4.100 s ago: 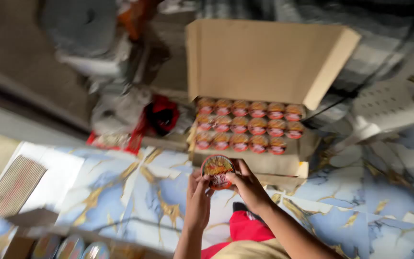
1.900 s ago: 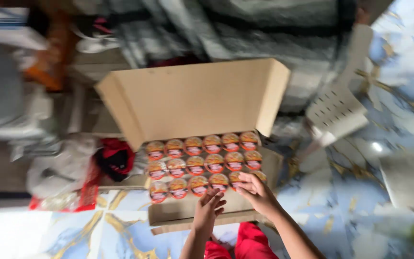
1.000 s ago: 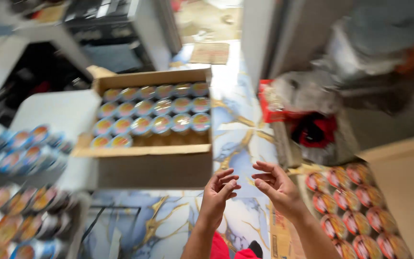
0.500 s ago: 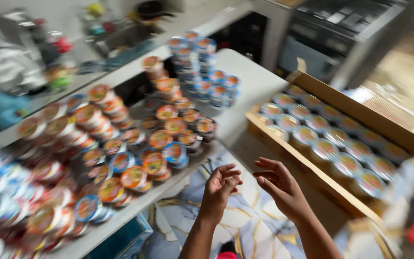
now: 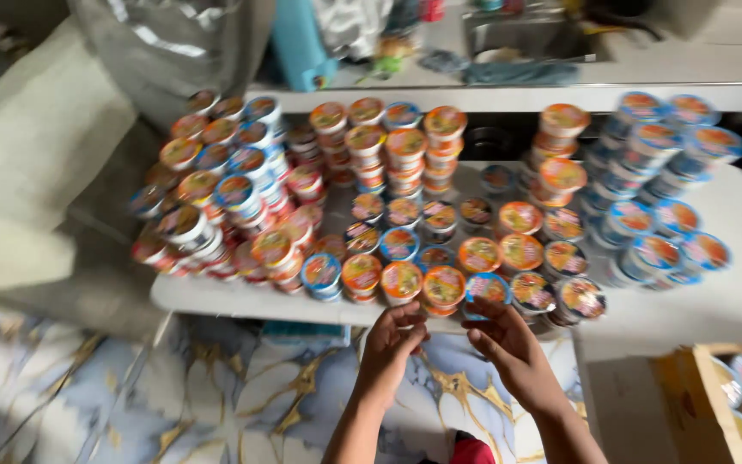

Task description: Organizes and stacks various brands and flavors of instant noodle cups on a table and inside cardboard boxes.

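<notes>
Reaching toward front-row cups [image 5: 444, 286] at tabletop [image 5: 697, 301] edge; left hand [image 5: 391, 342] and right hand [image 5: 508, 342] both spread, empty. Most cups stacked already; carton [image 5: 689, 387] lower right holds more.

Both empty hands, left hand [image 5: 391, 342] and right hand [image 5: 508, 342], reach toward foil-lidded cups [image 5: 444, 286] crowding the white counter's [image 5: 697, 301] near edge.
</notes>
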